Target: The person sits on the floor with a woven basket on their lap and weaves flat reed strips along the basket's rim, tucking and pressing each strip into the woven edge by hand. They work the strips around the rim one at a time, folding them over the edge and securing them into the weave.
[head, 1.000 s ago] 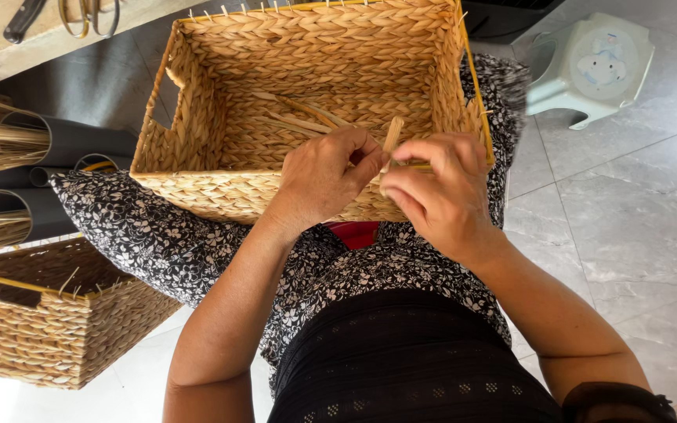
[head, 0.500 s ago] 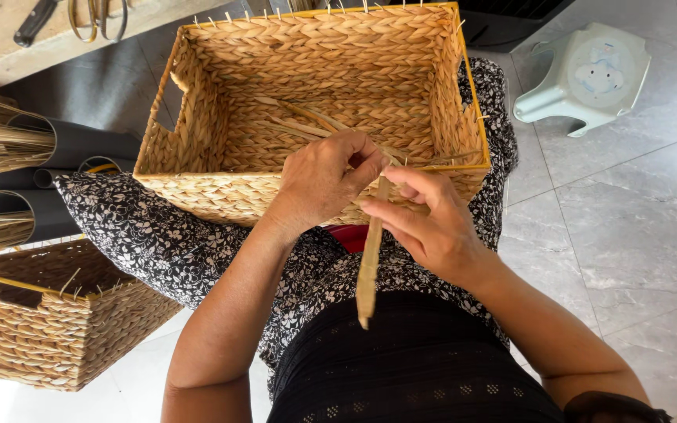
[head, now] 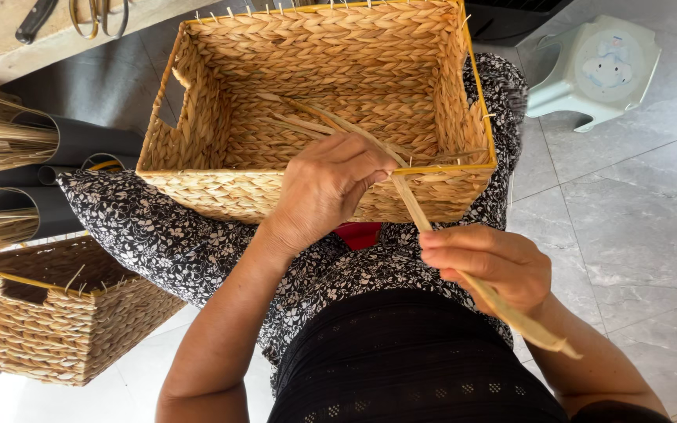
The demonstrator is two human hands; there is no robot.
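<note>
Left hand [head: 327, 188] curls over basket [head: 197, 168] rim, pinning the weave. Right hand [head: 487, 262] pinches strand [head: 417, 213]: pull taut, aligned with rim.

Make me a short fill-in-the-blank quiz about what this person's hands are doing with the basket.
1. The woven basket rests on the person's ____.
2. The right hand pulls a long flat ____ away from the basket's near rim.
3. The left hand presses on the basket's near ____.
4. The pale plastic stool stands on the tiled ____.

Missing words: lap; straw strip; rim; floor
</note>
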